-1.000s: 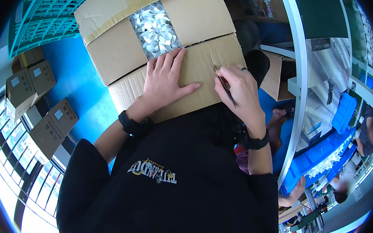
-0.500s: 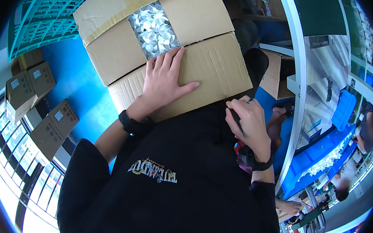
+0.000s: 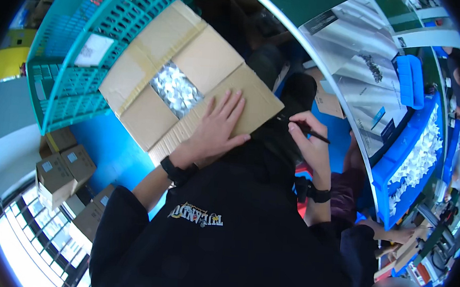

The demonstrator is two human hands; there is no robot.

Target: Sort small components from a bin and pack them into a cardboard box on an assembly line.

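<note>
A brown cardboard box [image 3: 212,49] sits in front of me, tilted in view. Its flaps are folded inward except for a gap in the middle, where many small pale, pointed parts [image 3: 175,90] show. My left hand [image 3: 216,124] lies on the near flap with its fingers stretched out, holding nothing. Just right of the box's near corner, my right hand [image 3: 314,141] pinches a thin black pen-like tool [image 3: 316,133]. The tool is clear of the cardboard, and its exact kind is too small to tell.
Behind the box on the left stands a green plastic crate [image 3: 60,94]. Cardboard cartons [image 3: 54,179] are stacked on the left by a barred window. On the right, a table edge [image 3: 321,64] curves past a blue tray [image 3: 380,172] of white parts. Other people are at the right.
My right hand has come away from the box's edge, and the black tool now shows plainly in it. My left hand stays on the flap. The view has shifted, showing more of the crate.
</note>
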